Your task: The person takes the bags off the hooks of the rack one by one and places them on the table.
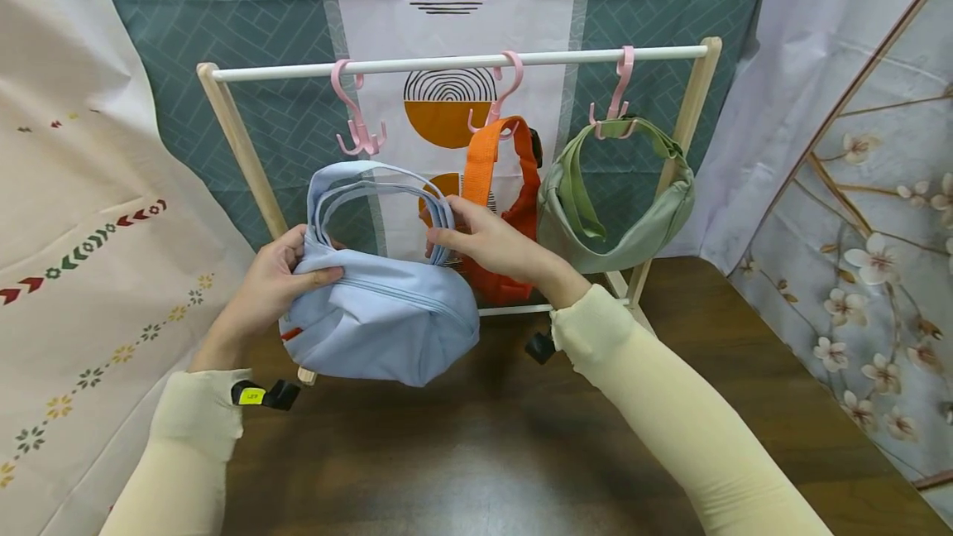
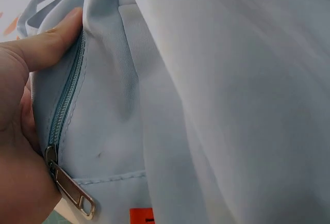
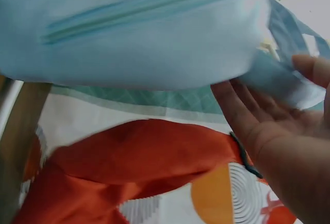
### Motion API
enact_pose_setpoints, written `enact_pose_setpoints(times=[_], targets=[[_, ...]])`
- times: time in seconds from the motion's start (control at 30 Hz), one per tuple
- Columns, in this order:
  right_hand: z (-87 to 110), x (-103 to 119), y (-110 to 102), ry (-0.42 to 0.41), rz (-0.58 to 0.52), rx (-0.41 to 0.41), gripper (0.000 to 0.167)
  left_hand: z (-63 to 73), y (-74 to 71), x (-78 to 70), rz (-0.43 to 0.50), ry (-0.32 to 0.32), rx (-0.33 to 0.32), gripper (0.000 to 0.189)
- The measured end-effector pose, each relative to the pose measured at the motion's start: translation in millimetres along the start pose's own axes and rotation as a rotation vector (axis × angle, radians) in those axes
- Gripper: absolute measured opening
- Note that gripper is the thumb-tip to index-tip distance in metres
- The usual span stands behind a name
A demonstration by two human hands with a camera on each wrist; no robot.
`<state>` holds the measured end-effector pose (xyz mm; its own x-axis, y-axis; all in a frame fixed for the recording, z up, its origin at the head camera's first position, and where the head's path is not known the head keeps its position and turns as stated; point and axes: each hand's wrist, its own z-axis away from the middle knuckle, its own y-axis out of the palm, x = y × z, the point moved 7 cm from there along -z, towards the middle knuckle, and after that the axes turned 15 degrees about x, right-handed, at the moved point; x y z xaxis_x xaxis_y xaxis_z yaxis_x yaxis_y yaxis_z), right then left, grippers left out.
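Note:
A light blue fabric bag (image 1: pixel 395 313) with a zipper and a looped strap (image 1: pixel 443 217) is held up in front of a rack. At its upper left, my left hand (image 1: pixel 279 275) grips the body, thumb across the front by the zipper and fingers behind. In the left wrist view a metal zipper pull (image 2: pixel 75 190) dangles below that thumb, near a small orange tag (image 2: pixel 141 216). My right hand (image 1: pixel 484 242) holds the folded strap on the right between thumb and fingers. The pink hook (image 1: pixel 360 126) above the bag hangs from the white bar.
An orange waist bag (image 1: pixel 514 259) with a black buckle hangs on the middle pink hook (image 1: pixel 509 89), just behind my right hand. Further right, a green bag (image 1: pixel 633 246) hangs on another hook (image 1: pixel 622 81). The wooden-legged rack (image 1: pixel 249 160) stands on a brown table (image 1: pixel 491 445).

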<state>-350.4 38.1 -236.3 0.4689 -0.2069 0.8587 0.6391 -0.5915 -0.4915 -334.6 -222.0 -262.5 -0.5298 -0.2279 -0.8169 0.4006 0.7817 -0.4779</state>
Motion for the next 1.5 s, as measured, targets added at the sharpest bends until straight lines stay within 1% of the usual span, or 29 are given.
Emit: enact_pose_setpoints(times=[0.1,0.2,0.27,0.33,0.4,0.43,0.47,0.6,0.67,0.73,0.8,0.9,1.0,1.13,1.2,1.27,1.33,1.5], targets=[[0.1,-8.8,10.8,0.004,0.002,0.073,0.044,2.7,-2.6,-2.4,0.048,0.023,0.006,0.032],[1.6,-19.5,21.1,-0.001,-0.034,0.151,0.051,5.1,-4.3,-3.2,0.092,0.024,0.006,0.032],[3.4,-26.4,27.2,-0.008,-0.058,0.193,0.061,6.3,-5.2,-3.6,0.101,0.022,0.003,0.032],[5.2,-32.4,32.5,-0.020,-0.075,0.217,0.074,7.2,-5.6,-3.2,0.107,0.020,0.001,0.031],[7.0,-38.5,37.2,-0.029,-0.078,0.225,0.085,8.0,-5.9,-2.5,0.099,0.020,0.000,0.031],[8.3,-41.4,39.5,-0.031,-0.079,0.224,0.089,8.3,-6.1,-1.9,0.096,0.021,-0.001,0.032],[9.5,-44.2,41.8,-0.036,-0.081,0.222,0.089,8.8,-6.2,-0.9,0.095,0.021,-0.003,0.031],[15.8,-55.4,51.2,-0.021,-0.101,0.201,0.083,10.4,-6.3,5.5,0.110,0.015,-0.009,0.029],[17.8,-59.4,55.3,-0.016,-0.093,0.173,0.082,11.0,-6.0,9.0,0.116,0.009,-0.007,0.029],[18.5,-60.8,58.1,-0.029,-0.081,0.131,0.076,11.8,-5.4,11.9,0.120,0.001,0.005,0.029],[18.0,-60.9,60.1,-0.064,-0.076,0.082,0.065,13.8,-5.2,14.2,0.096,-0.018,0.025,0.029],[17.3,-60.2,62.4,-0.105,-0.064,0.007,0.048,19.1,-5.0,17.0,0.041,-0.065,0.067,0.029],[16.7,-60.5,65.8,-0.122,-0.051,-0.051,0.040,24.6,-4.2,19.1,-0.017,-0.114,0.107,0.029],[16.4,-61.9,71.8,-0.129,-0.045,-0.105,0.040,29.3,-2.3,21.4,-0.070,-0.155,0.145,0.028],[16.0,-63.5,75.3,-0.124,-0.057,-0.121,0.042,31.6,-1.8,22.2,-0.102,-0.165,0.157,0.028],[15.6,-65.2,79.0,-0.114,-0.072,-0.132,0.043,34.1,-1.6,22.8,-0.134,-0.160,0.170,0.028],[14.7,-67.3,82.3,-0.104,-0.087,-0.142,0.043,36.0,-1.5,24.1,-0.140,-0.147,0.179,0.028],[13.7,-70.9,85.9,-0.088,-0.092,-0.175,0.043,38.2,-1.7,29.6,-0.110,-0.160,0.166,0.026]])
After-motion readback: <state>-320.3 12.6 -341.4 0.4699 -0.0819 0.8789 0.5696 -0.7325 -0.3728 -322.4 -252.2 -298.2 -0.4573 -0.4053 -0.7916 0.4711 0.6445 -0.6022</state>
